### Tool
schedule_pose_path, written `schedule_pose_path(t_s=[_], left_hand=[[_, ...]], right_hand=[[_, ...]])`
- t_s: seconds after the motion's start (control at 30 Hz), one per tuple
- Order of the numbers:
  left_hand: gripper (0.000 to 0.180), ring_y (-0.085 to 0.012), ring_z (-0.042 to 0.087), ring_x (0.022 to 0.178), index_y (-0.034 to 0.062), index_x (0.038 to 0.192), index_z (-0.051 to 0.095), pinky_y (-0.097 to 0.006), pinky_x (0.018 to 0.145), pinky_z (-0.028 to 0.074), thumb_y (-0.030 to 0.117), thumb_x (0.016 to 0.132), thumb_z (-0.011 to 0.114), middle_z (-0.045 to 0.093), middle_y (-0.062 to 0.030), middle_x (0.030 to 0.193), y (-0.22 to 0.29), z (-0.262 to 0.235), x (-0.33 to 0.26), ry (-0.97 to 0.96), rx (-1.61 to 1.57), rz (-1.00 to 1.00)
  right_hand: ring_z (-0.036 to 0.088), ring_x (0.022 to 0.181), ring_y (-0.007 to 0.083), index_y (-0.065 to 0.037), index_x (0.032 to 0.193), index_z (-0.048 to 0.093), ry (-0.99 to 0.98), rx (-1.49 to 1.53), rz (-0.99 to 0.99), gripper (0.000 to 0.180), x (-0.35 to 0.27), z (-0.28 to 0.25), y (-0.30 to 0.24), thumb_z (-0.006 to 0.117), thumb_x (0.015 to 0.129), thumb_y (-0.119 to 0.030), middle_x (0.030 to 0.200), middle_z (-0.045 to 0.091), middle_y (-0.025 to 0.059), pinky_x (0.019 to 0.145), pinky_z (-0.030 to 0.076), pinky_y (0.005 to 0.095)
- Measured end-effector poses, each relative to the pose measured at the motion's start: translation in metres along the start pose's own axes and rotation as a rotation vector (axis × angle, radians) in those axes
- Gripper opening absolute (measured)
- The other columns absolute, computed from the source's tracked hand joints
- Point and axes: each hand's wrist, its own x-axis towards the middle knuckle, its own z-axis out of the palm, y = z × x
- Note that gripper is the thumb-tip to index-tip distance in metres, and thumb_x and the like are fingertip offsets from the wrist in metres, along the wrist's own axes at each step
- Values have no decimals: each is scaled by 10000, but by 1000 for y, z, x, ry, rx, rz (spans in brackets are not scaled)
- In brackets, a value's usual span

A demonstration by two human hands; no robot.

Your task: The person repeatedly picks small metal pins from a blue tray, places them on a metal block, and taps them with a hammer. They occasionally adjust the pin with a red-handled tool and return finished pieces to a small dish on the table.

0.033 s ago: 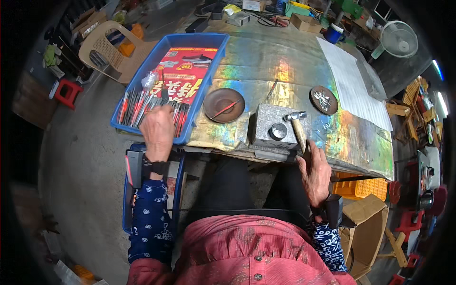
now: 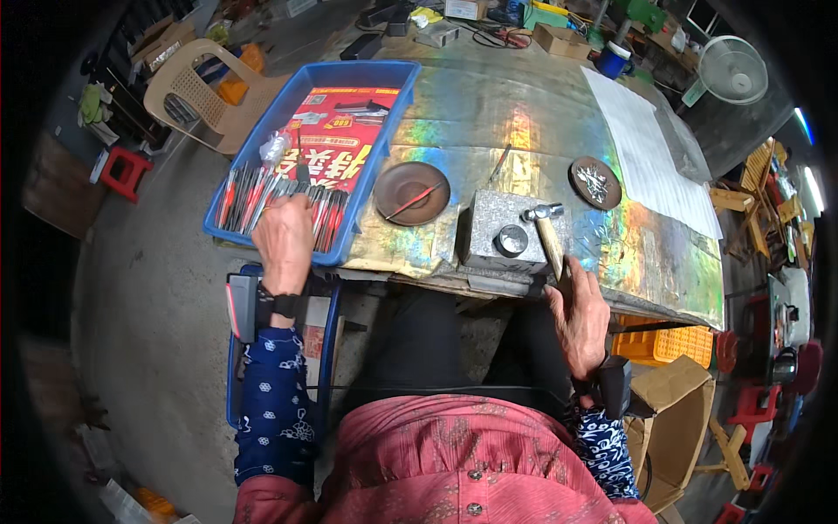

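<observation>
one left hand (image 2: 284,240) slightly farther left, at one tray (image 2: 390,124)

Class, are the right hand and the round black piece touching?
Apart: the head view shows grey block surface between right hand and black piece.

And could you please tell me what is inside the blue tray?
The blue tray holds a red sheet, a row of slender red, black and silvery items, and some crumpled shiny wrapping. The left hand hides part of the row; what lies under the sheet is covered.
</observation>
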Motion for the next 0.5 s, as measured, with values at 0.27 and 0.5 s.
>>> schedule_pose_path(t_s=[0.27,0.5], left_hand=[[236,-397,635,792,6,782,651,-481,650,488,155,661,788,646,-217,791,-31,26,8,-232,157,-85],[162,-386,645,786,46,769,663,-484,658,497,144,688,762,664,-187,817,-43,35,15,-261,189,-10]], right_hand=[[585,832,419,-50,1268,510,15,11,-2,455,5,-7,-3,659,861,-191,975,555,200,679,475,452],[582,722,338,-34,1171,597,137,-14,12,347,11,-25,30,655,871,-198,822,582,169,655,460,405]])
